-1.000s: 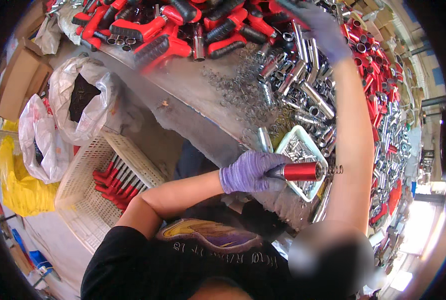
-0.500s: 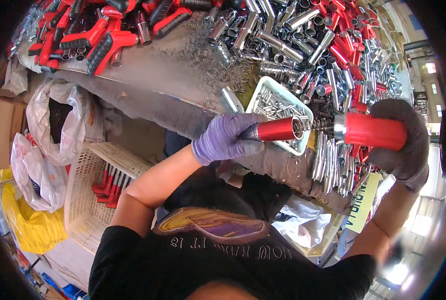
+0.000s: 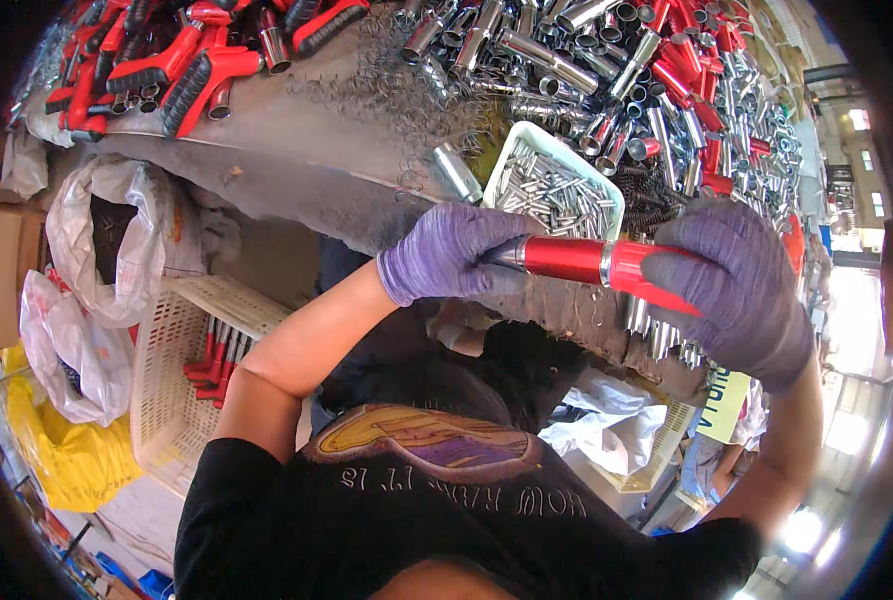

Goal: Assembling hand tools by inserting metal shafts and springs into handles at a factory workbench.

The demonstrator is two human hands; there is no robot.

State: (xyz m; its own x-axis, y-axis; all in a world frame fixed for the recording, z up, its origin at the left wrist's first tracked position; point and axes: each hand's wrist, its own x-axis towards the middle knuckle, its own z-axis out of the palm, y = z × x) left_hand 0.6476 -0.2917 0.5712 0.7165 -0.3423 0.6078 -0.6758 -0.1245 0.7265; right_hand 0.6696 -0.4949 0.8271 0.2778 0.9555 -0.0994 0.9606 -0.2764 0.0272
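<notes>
My left hand [image 3: 451,252], in a purple knit glove, is closed round the silver end of a glossy red metal tube [image 3: 563,256]. My right hand [image 3: 741,285], gloved in purple and dark grey, wraps a second red tube [image 3: 634,268] with a silver collar. The two tubes meet end to end in one line, with the collar at the joint. No spring shows at the joint. Just beyond them stands a pale green tray [image 3: 500,170] of small metal pins [image 3: 551,195]. A short silver cylinder [image 3: 456,172] lies beside it.
Chrome tubes [image 3: 546,65] are heaped on the bench's far side, with red pieces [image 3: 681,75] to the right. Dark springs [image 3: 656,195] lie right of the tray. Red-and-black handles [image 3: 206,80] pile up far left. Below the bench edge are a perforated crate [image 3: 161,400] and plastic bags [image 3: 106,240].
My right hand has moved left, bringing its red tube against the left one. The spring sticking out between them is now out of sight. My left hand has barely moved.
</notes>
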